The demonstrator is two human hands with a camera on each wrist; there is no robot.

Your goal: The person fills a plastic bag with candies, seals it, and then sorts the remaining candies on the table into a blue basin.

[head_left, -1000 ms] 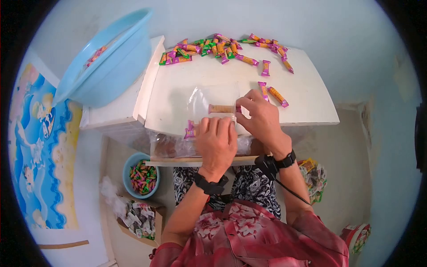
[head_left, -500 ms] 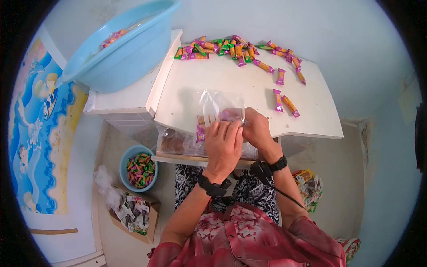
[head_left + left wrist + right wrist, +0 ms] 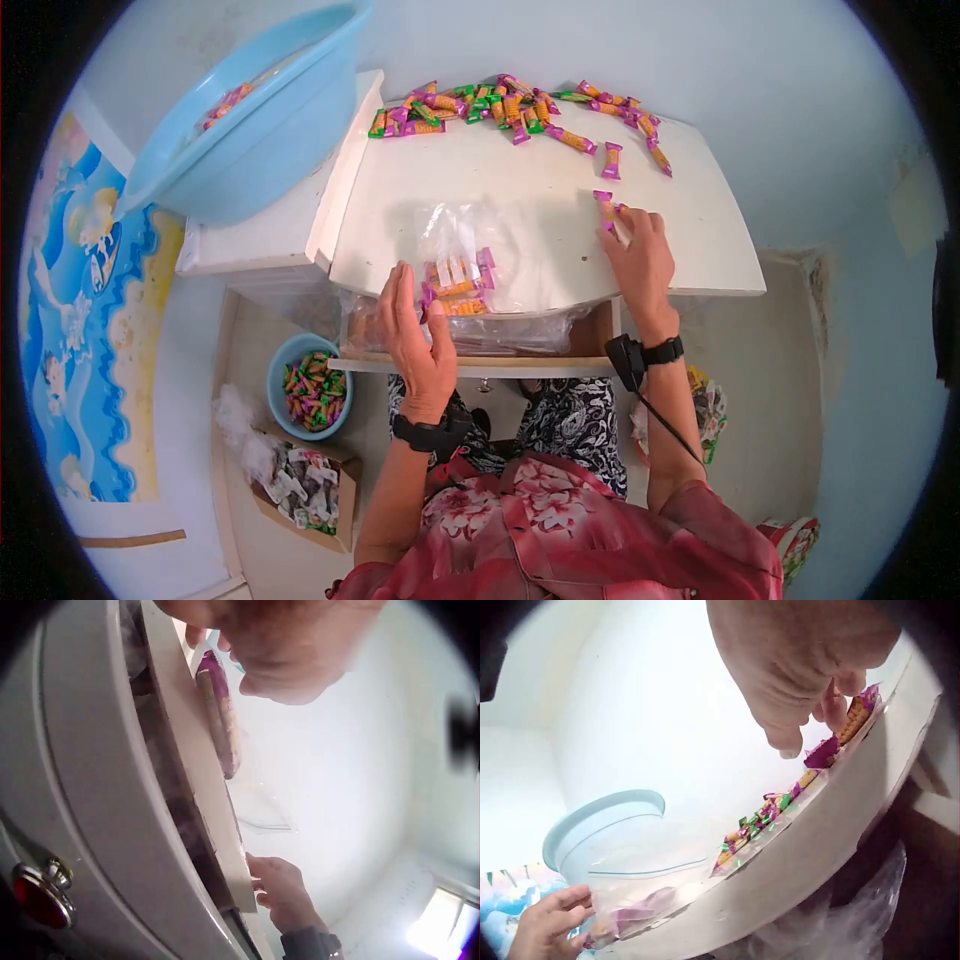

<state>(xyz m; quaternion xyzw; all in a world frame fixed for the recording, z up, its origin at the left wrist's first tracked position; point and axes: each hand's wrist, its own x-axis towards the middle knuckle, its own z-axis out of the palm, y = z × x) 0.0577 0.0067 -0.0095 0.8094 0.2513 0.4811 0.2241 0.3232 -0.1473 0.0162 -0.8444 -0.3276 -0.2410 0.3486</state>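
A clear plastic bag (image 3: 450,230) lies near the front edge of the white tabletop (image 3: 540,250), with a few purple-ended wrapped snacks (image 3: 462,306) in its lower part. Beside the bag's left edge is my left hand (image 3: 415,345), fingers fairly straight and thumb at the snacks. My right hand (image 3: 645,265) reaches over the right side of the top. Its fingertips touch a yellow, corn-patterned wrapped snack (image 3: 855,720), while the thumb stands apart from it. Another wrapped snack (image 3: 604,205) lies right by these fingers. The hand covers most of the snack under it in the head view.
Purple and green wrapped snacks (image 3: 500,105) are heaped along the back wall. A large blue basin (image 3: 270,130) stands on the left cabinet. Below the top, an open drawer (image 3: 480,366) holds plastic bags. A small basin (image 3: 280,400) of snacks and a cardboard box (image 3: 345,500) stand on the floor.
My right hand has left the bag and moved right to the loose snacks. The left hand has shifted left, its fingers straighter. The bag lies flatter with snacks inside.
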